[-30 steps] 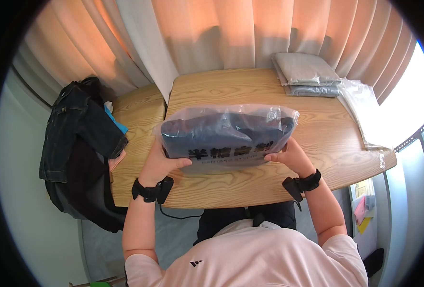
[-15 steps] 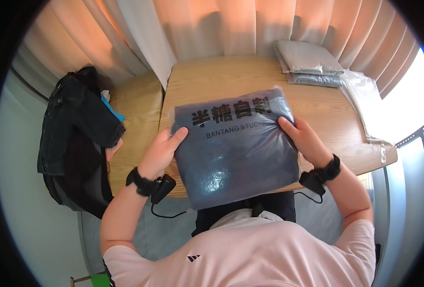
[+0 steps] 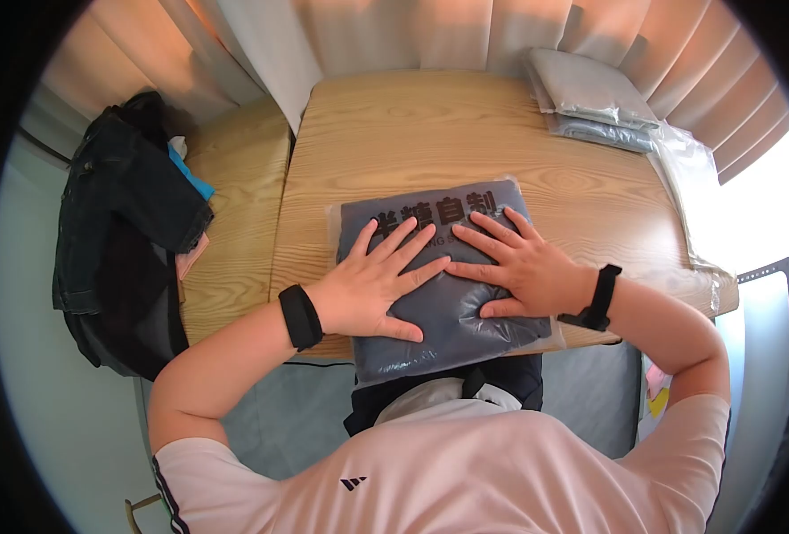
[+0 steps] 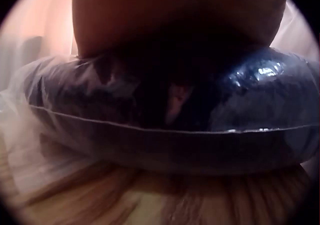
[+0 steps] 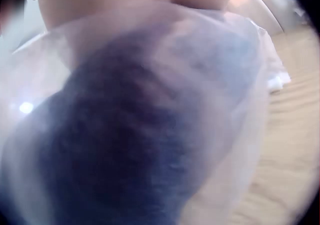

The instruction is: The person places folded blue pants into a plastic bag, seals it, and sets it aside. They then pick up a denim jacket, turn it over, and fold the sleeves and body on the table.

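Note:
A translucent plastic garment bag [image 3: 412, 356] with dark blue folded cloth inside lies flat at the table's front edge, its near end reaching past it. Black printed lettering runs across its far part, partly covered by fingers. My left hand [image 3: 372, 289] presses on the left half with fingers spread. On the right half, my right hand [image 3: 528, 271] lies spread too, and the fingers of both hands meet near the middle. In the left wrist view the bag [image 4: 260, 105] bulges, with a seam along its side. Through cloudy plastic, the right wrist view shows the dark cloth [image 5: 130, 135].
On the wooden table [image 3: 412, 125], a stack of bagged garments [image 3: 595, 89] sits at the back right, with clear empty bags [image 3: 688, 187] beside it. Dark denim clothing [image 3: 127, 196] is heaped at the left. Curtains [image 3: 448, 36] hang behind the table.
The bag was held up by its sides, then tilted to face up, and now lies on the table. Both hands have let go of its edges and spread over its top.

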`<state>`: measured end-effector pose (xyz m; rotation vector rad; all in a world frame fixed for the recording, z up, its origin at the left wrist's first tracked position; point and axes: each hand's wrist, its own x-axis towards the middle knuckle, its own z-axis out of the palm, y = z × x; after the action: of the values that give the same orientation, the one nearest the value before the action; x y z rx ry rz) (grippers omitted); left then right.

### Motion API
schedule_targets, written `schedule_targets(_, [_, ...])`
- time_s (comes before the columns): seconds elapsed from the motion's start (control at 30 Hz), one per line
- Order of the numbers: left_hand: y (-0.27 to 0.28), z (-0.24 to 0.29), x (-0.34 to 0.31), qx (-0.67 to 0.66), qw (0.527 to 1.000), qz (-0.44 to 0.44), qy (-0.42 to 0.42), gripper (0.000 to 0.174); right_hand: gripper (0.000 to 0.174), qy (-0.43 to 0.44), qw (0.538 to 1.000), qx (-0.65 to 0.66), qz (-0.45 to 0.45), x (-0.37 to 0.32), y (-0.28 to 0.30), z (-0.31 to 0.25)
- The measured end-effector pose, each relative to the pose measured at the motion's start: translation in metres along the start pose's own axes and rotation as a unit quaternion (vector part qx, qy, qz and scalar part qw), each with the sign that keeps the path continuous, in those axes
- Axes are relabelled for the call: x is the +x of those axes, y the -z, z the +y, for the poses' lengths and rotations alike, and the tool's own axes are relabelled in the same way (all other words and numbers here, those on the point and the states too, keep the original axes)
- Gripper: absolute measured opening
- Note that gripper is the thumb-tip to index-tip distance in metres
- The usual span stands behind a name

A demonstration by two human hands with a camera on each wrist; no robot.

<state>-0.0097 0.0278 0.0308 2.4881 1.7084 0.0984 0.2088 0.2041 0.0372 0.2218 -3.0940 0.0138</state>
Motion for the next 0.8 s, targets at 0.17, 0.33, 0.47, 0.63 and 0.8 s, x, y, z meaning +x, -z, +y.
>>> schedule_targets(0.17, [-0.017, -0.006, 0.005, -0.020, 0.999, -0.036, 0.012, 0.095, 0.062, -0.016, 0.999, 0.029, -0.001, -0.001, -0.013, 0.001])
schedule_targets(0.33, [-0.021, -0.007, 0.008, -0.054, 0.997, -0.047, 0.016, 0.096, 0.062, -0.033, 0.998, 0.057, 0.008, 0.000, -0.019, 0.005])
schedule_targets(0.47, [-0.026, -0.009, 0.009, -0.065, 0.997, -0.043, 0.017, 0.095, 0.062, -0.038, 0.997, 0.069, 0.014, 0.000, -0.024, 0.006])
schedule_targets(0.63, [-0.028, -0.009, 0.010, -0.048, 0.998, -0.036, 0.018, 0.096, 0.062, -0.037, 0.997, 0.058, 0.032, -0.001, -0.028, 0.006])
schedule_targets(0.8, [-0.015, -0.005, 0.010, -0.034, 0.998, -0.051, 0.032, 0.090, 0.064, -0.046, 0.998, 0.035, 0.019, -0.004, -0.020, -0.001])
